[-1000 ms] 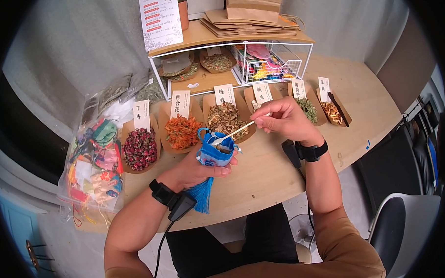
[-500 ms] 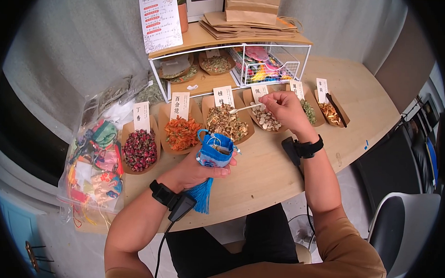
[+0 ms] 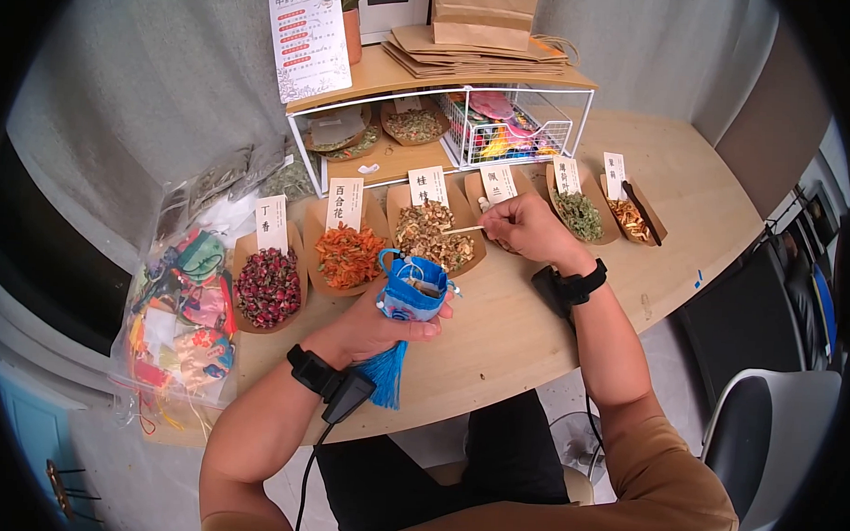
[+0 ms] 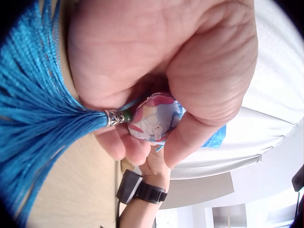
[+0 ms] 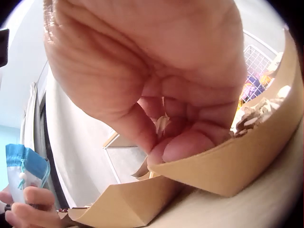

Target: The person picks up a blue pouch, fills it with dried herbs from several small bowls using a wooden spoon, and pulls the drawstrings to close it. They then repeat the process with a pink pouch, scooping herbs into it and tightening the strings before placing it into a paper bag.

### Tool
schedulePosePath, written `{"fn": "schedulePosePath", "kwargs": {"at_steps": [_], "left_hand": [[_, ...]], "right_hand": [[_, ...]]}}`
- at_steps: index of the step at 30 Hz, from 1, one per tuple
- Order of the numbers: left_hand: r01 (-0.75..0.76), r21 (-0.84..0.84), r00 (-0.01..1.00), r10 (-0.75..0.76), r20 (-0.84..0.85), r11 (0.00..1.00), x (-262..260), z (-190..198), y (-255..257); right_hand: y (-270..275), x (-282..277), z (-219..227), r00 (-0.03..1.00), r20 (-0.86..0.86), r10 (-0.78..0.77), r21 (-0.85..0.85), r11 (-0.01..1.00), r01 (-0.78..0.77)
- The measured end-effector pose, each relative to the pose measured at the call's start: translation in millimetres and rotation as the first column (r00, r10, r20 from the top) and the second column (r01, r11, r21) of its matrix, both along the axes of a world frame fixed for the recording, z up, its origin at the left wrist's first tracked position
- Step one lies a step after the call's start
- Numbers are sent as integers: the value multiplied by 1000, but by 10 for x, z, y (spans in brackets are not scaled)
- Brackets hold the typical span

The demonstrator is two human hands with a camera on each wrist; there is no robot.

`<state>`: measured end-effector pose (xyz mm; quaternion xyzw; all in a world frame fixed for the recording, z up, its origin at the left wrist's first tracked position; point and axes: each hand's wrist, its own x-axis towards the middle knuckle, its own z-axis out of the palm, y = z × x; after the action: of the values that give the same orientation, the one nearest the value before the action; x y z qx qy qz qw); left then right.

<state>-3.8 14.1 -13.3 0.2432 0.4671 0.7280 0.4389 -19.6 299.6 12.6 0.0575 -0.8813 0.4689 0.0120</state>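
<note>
My left hand (image 3: 371, 327) holds a blue drawstring sachet pouch (image 3: 412, 301) with its mouth up and open. A blue tassel (image 3: 384, 375) hangs below it; in the left wrist view, thumb and fingers curl round the pouch's printed side (image 4: 156, 121). Some light filling shows inside the mouth. My right hand (image 3: 537, 230) pinches the handle of a small pale spoon (image 3: 465, 230) between thumb and fingers. The spoon's far end is in the chopped brown herbs of a paper tray (image 3: 466, 261). In the right wrist view my fingertips are right at a tray's rim (image 5: 190, 164).
Along the table stand paper trays of rosebuds (image 3: 267, 286), orange petals (image 3: 349, 253), pale slices (image 5: 263, 111), green leaves (image 3: 578, 215) and woody chips (image 3: 633, 217) with black tongs. At left lies a bag of colourful sachets (image 3: 194, 304). A shelf (image 3: 375, 81) stands behind.
My right hand has carried the spoon from the pouch's mouth, back and to the right, to the brown herbs. My left hand and the pouch stay in place.
</note>
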Motion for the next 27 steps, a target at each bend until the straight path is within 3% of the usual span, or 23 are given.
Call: {"fn": "schedulePosePath", "kwargs": {"at_steps": [7,27], "left_hand": [[-6,6,1000,6,0,1000,3,0,2],[-6,0,1000,6,-18,1000,7,10,2]], "right_hand": [[-23,2,42,987,162,24,-259,966,19],[-8,-46,32,973,232,-14,-420,900,113]]}}
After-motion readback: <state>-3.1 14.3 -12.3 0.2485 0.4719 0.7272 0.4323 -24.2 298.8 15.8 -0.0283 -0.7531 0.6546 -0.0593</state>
